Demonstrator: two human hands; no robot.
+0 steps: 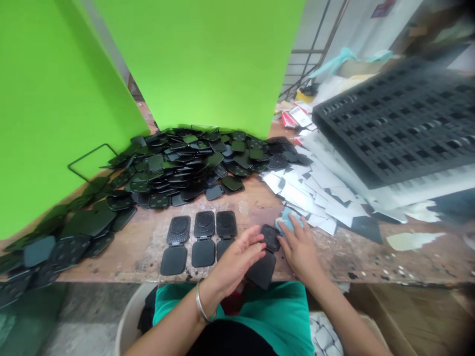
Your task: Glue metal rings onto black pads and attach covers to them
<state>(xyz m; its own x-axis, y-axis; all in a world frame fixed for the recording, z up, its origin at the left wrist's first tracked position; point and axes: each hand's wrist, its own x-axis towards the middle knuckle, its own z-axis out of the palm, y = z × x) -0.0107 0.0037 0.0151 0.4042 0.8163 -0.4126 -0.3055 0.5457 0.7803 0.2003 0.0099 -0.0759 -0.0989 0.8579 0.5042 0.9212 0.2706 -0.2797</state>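
Three opened black hinged cases stand in a row on the wooden table: the left one [174, 260], the middle one [203, 253] and a third [226, 224], partly covered by my left hand. My left hand [237, 257], with a bangle at its wrist, has its fingers spread and holds nothing; it is beside a fourth opened case [261, 269] near the table's front edge. My right hand [299, 247] is right of that case, its fingers pressed on a light blue cloth [287, 221].
A large heap of black cases [174, 168] spreads along the back and left. White paper pieces [315, 195] lie to the right, below a dark slotted tray [401, 123]. Green panels [208, 59] stand behind. A wire loop [87, 157] sticks up at left.
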